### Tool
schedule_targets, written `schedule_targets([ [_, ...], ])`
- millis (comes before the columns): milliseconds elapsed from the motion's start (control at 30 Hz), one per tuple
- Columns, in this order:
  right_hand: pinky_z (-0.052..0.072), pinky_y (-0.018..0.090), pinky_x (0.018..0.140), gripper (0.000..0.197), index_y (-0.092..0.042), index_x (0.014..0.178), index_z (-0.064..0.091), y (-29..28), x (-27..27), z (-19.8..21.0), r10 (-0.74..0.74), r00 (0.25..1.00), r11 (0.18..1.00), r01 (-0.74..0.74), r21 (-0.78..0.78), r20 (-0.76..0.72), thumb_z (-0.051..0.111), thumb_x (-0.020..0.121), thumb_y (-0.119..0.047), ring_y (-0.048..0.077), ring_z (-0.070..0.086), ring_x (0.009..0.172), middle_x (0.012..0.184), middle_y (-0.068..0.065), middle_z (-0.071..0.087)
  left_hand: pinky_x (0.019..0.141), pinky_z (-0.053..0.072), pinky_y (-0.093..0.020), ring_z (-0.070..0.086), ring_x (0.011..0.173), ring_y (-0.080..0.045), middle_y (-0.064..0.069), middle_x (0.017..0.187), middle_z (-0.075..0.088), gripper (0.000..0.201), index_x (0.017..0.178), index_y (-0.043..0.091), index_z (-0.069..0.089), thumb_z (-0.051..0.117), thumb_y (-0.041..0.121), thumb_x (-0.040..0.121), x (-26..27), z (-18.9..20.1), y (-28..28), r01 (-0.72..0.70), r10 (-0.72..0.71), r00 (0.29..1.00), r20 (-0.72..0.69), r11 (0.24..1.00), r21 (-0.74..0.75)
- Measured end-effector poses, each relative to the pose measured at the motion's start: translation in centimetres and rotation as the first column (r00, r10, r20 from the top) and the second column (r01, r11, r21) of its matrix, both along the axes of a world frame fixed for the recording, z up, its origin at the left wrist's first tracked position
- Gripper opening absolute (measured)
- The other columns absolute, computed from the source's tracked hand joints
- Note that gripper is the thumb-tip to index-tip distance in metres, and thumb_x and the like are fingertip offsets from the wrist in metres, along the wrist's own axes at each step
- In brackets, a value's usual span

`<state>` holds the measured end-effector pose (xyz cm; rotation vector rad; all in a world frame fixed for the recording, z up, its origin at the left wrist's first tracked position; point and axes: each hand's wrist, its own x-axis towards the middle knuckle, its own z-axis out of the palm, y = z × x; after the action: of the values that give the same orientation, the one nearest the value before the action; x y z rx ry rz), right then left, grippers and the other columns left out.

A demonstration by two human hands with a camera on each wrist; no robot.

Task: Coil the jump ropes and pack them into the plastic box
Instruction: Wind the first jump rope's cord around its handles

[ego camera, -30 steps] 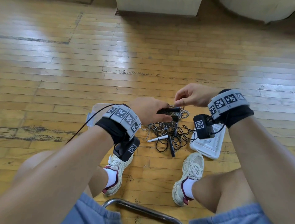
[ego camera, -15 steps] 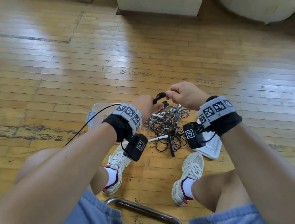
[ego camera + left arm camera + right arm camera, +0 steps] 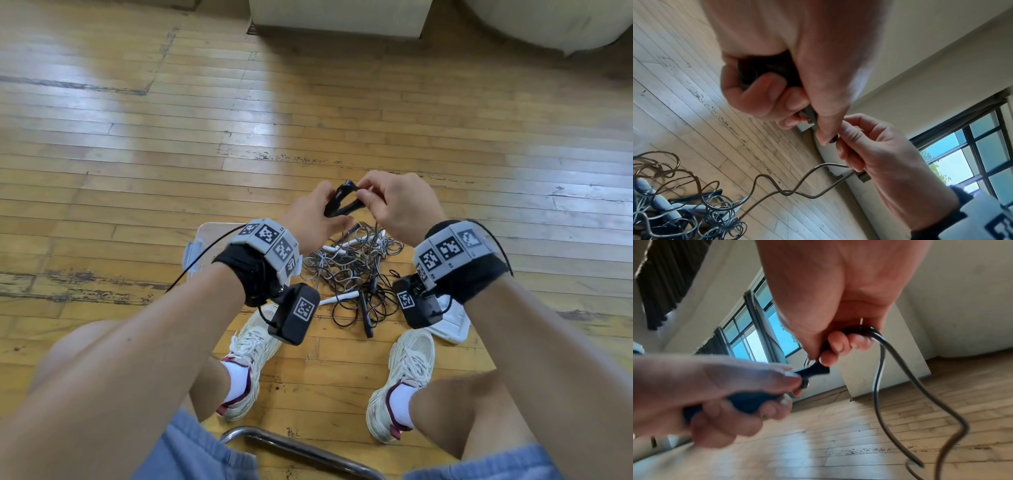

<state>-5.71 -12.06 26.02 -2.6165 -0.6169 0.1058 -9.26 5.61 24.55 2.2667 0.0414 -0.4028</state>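
1. Two black jump-rope handles (image 3: 343, 202) are held up above the floor, at the middle of the head view, their far ends meeting and their near ends spread apart.
2. The left hand (image 3: 313, 219) is curled round one handle, with fingers wrapped beneath it and the thumb laid along its top; in the left wrist view the same grip (image 3: 777, 78) is seen closed tightly on the dark handle.
3. The right hand (image 3: 397, 205) is closed on the dark cord (image 3: 879, 369) just beside the handle tips, its fingers (image 3: 840, 344) curled round a loop of it. Whether the second handle is also gripped by this hand cannot be told.
4. From the right hand two strands of cord are seen hanging down toward the floor, crossing once on the way in the left wrist view (image 3: 789, 191).
5. A tangled pile of jump ropes (image 3: 349, 270) is spread on the wooden floor (image 3: 171, 137) below the hands, with black and grey cords mixed, a white handle (image 3: 339, 298) and another black handle (image 3: 365, 315) lying in it.
6. The clear plastic box (image 3: 205, 240) is set on the floor just left of the pile, largely hidden by the left wrist.
7. A white lid (image 3: 452, 325) is lying on the floor at the right of the pile, partly behind the right wrist camera.
8. Two pale sneakers (image 3: 407, 370) are planted nearer than the pile, and a chrome chair tube (image 3: 294, 448) is seen at the near edge.
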Motion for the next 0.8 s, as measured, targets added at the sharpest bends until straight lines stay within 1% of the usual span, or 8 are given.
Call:
schedule_targets([
  [133,0.044,0.027,0.053,0.020,-0.020,0.114,0.073,0.1,-0.2,-0.8,0.008,0.981,0.996,-0.025,0.083,0.196,0.059,0.100,-0.025,0.010,0.049,0.054,0.068,-0.007,0.063,0.053,0.039,-0.023,0.053,0.065,-0.010,0.006,0.086,0.060,0.029,0.112,0.018,0.053,0.064,0.039,0.096,0.4,0.3,0.3,-0.036,0.037,0.999,0.025,0.999,-0.040],
  [200,0.044,0.025,0.054,0.025,-0.019,0.121,0.072,0.4,-0.3,-1.2,0.025,0.978,0.983,-0.062,0.175,0.207,0.060,0.100,-0.022,0.009,0.051,0.056,0.076,-0.004,0.069,0.054,0.041,-0.026,0.049,0.061,-0.010,0.004,0.083,0.058,0.028,0.113,0.016,0.055,0.062,0.038,0.097,0.5,0.4,0.6,-0.080,0.082,0.996,0.032,0.994,-0.079],
  [300,0.045,0.029,0.049,0.024,-0.015,0.120,0.069,1.3,-0.6,-1.2,-0.027,0.999,0.933,0.035,0.358,-0.028,0.053,0.103,-0.019,0.015,0.054,0.053,0.080,-0.004,0.071,0.056,0.045,-0.032,0.046,0.058,-0.012,0.001,0.079,0.054,0.028,0.113,0.013,0.055,0.062,0.035,0.098,0.8,0.6,1.2,-0.157,0.162,0.987,0.018,0.973,-0.172],
  [367,0.056,0.041,0.063,0.015,-0.015,0.108,0.066,1.7,-0.5,-0.7,-0.059,0.966,0.880,0.169,0.444,-0.251,0.052,0.104,-0.019,0.025,0.062,0.065,0.081,-0.004,0.072,0.049,0.042,-0.027,0.044,0.054,-0.011,0.000,0.078,0.053,0.027,0.112,0.012,0.056,0.062,0.034,0.098,0.9,0.8,1.5,-0.183,0.190,0.982,0.012,0.959,-0.216],
  [467,0.054,0.034,0.077,0.016,-0.012,0.107,0.070,1.3,0.1,0.0,0.046,0.854,0.833,0.253,0.491,-0.519,0.055,0.102,-0.014,0.016,0.061,0.075,0.088,0.002,0.076,0.049,0.039,-0.027,0.044,0.054,-0.011,0.000,0.078,0.055,0.025,0.110,0.012,0.059,0.060,0.035,0.099,1.0,0.8,1.8,-0.171,0.180,0.984,0.021,0.962,-0.210],
  [667,0.049,0.025,0.073,0.017,-0.012,0.110,0.071,0.4,0.7,0.4,0.212,0.652,0.803,0.309,0.510,-0.728,0.060,0.097,-0.009,0.012,0.060,0.074,0.091,0.005,0.075,0.055,0.035,-0.026,0.046,0.061,-0.012,0.005,0.075,0.053,0.018,0.096,0.019,0.055,0.053,0.036,0.102,0.7,0.7,2.1,-0.020,0.022,0.998,0.066,0.999,-0.031],
  [733,0.051,0.031,0.080,0.017,-0.010,0.109,0.068,0.2,1.0,0.5,0.226,0.579,0.799,0.350,0.489,-0.783,0.064,0.093,-0.010,0.015,0.063,0.082,0.090,0.004,0.074,0.057,0.037,-0.027,0.047,0.064,-0.012,0.004,0.078,0.055,0.017,0.098,0.020,0.053,0.051,0.037,0.103,0.6,0.8,2.0,0.027,-0.030,0.997,0.074,0.999,0.028],
  [800,0.053,0.041,0.090,0.031,-0.006,0.114,0.063,-0.2,1.3,0.5,0.255,0.517,0.788,0.379,0.486,-0.817,0.069,0.084,-0.013,0.016,0.066,0.086,0.088,0.002,0.071,0.058,0.038,-0.028,0.047,0.064,-0.012,0.004,0.079,0.055,0.016,0.097,0.022,0.051,0.050,0.037,0.103,0.6,1.0,1.9,0.062,-0.064,0.996,0.065,0.997,0.037],
])
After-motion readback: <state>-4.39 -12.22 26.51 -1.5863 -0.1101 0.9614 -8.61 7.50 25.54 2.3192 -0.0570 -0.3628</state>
